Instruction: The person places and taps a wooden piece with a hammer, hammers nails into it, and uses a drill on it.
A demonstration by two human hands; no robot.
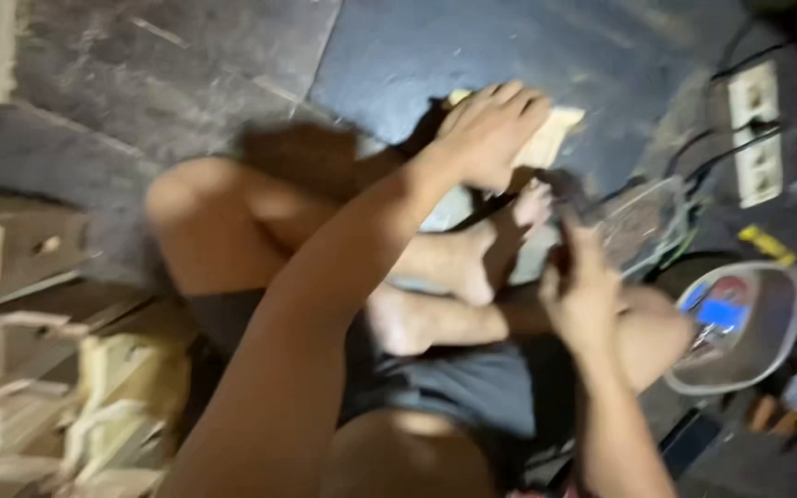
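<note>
1. In the upper middle of the frame, your left hand (491, 129) lies flat with the fingers spread over a pale, flat wooden block (551, 138) on the dark stone floor (398, 55), pressing on it rather than gripping it; only the block's right end shows past the fingers.
2. Just below and to the right, your right hand (578, 290) is curled narrowly around a small dark tool (560, 249); blur hides what kind it is, and I cannot tell whether its tip touches the block.
3. By my reading, you are steadying the block while bringing the tool to it. The next move calls for keeping the flat hand firm and its fingers off the tool's path.
4. Your bare feet (472, 267) are crossed between the two hands, close to the block.
5. At the right edge sits a clear round plastic bowl (740, 327) holding small blue and red bits, too blurred to name.
6. Above it, in the upper right, a white power strip (756, 129) lies on the floor with dark cables running from it.
7. In the lower left, a heap of pale wooden offcuts (113, 406) lies well apart from the hands.
</note>
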